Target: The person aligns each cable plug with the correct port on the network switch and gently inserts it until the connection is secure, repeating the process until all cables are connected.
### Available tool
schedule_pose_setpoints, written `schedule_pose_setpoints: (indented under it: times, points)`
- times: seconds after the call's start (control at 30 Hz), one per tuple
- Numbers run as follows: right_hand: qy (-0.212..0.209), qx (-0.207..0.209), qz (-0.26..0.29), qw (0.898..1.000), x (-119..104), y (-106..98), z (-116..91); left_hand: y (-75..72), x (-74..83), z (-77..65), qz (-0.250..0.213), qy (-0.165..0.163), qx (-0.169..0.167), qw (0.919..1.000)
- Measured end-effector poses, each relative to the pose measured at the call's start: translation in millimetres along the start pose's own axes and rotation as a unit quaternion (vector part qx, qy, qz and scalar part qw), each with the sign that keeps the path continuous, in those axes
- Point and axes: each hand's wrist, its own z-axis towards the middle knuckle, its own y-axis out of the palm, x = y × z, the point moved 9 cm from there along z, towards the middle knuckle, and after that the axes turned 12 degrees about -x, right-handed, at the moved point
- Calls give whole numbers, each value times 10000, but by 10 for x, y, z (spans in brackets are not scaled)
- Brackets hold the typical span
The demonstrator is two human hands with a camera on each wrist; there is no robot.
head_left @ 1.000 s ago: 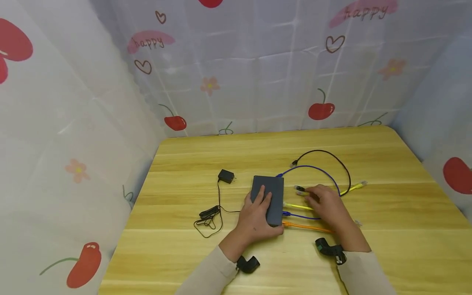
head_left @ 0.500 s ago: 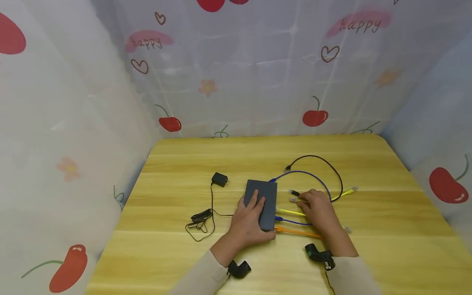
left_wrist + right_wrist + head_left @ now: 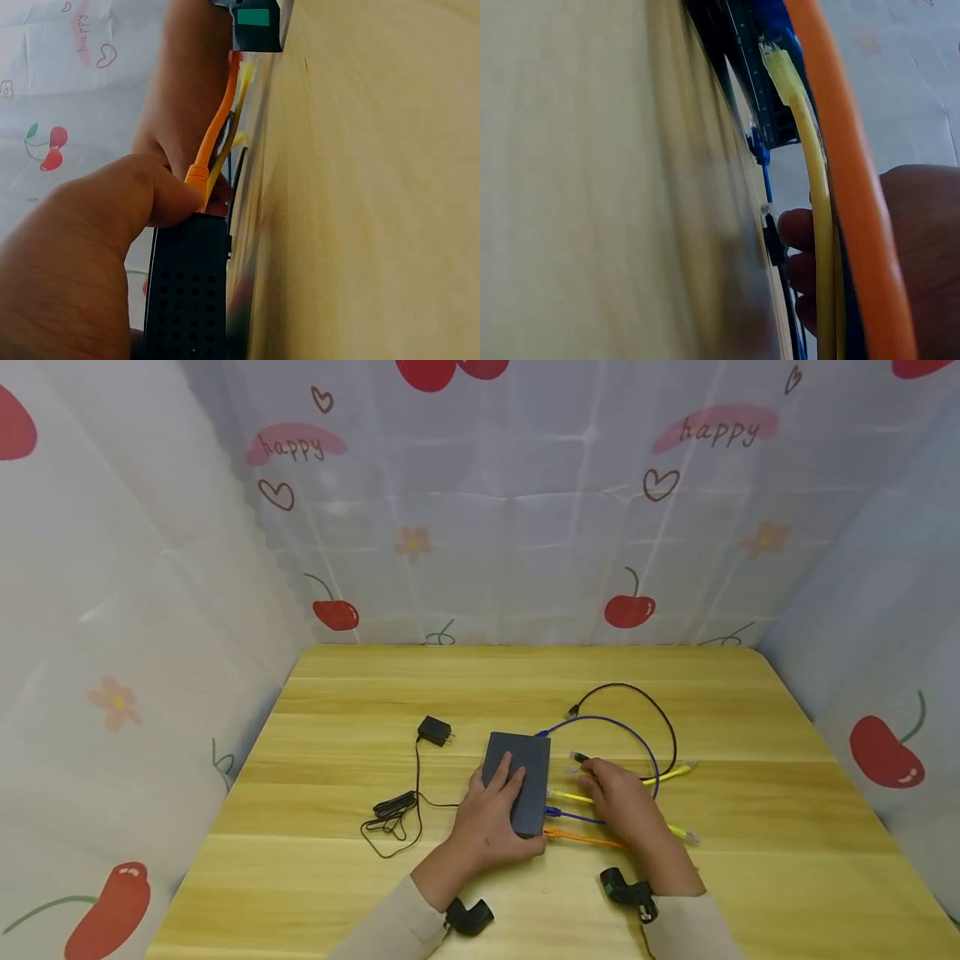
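Observation:
My left hand (image 3: 491, 818) grips a dark grey network switch (image 3: 535, 768), fingers spread across its top. In the left wrist view, the thumb (image 3: 176, 196) bends onto its near end beside an orange cable (image 3: 197, 176). Just right of the switch, my right hand (image 3: 626, 802) pinches a yellow network cable near its clear plug (image 3: 572, 770). A black plug (image 3: 579, 757) sits by those fingertips. Yellow, blue (image 3: 553, 812) and orange plugs stand in the switch's right side. The right wrist view shows curled fingers (image 3: 799, 229) behind a yellow cable (image 3: 821, 225).
A black power adapter (image 3: 434, 730) and its bundled cord (image 3: 393, 806) lie left of the switch. A blue cable (image 3: 618, 724) and a black cable (image 3: 667, 718) arc behind my right hand. Loose yellow cable ends (image 3: 678, 771) lie right of it on the wooden table (image 3: 375, 685).
My right hand has come a little closer to the switch with the yellow cable's plug. The left hand keeps its hold. The head view has shifted, moving everything left and slightly down.

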Motion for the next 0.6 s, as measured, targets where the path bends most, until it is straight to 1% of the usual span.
schedule_pose_setpoints:
  times: [0.07,0.13,0.27,0.47,0.6]
  points:
    - [-18,-168,113,9998,-30,35,9,3,-2,2,4,4,17,10000]
    - [-61,-246,182,9995,-64,58,15,10,-6,0,17,10,13,10000]
    - [-203,-255,172,9993,-135,73,27,14,-16,-6,27,8,16,10000]
    - [-259,-228,247,9991,-157,64,41,2,12,10,-9,96,17,10000]
    - [-433,-252,312,9983,-191,81,68,0,4,6,8,89,17,10000]
